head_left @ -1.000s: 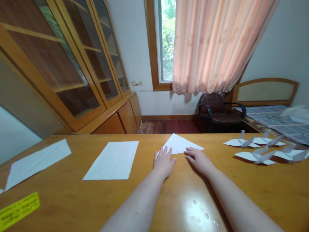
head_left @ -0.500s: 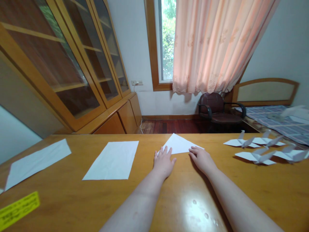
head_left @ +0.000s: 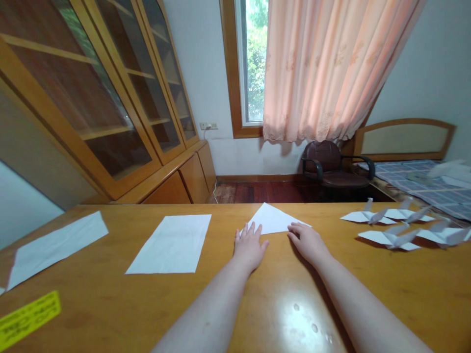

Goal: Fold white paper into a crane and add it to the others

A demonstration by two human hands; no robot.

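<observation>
A white sheet of paper folded into a triangle (head_left: 270,218) lies flat near the far edge of the wooden table, its point facing away from me. My left hand (head_left: 250,247) rests on its near left corner, fingers spread and flat. Over its near right corner lies my right hand (head_left: 307,240), fingertips touching the paper's near edge, with the fingers loosely extended. Neither hand grips anything. Left of my hands is a flat unfolded sheet of paper (head_left: 171,243).
Several folded paper cranes (head_left: 393,238) stand at the right of the table (head_left: 110,314). Another sheet (head_left: 59,247) lies far left, above a yellow label (head_left: 29,318). Beyond the table are a glass-door cabinet (head_left: 154,162), an office chair (head_left: 327,164) and a bed (head_left: 415,171).
</observation>
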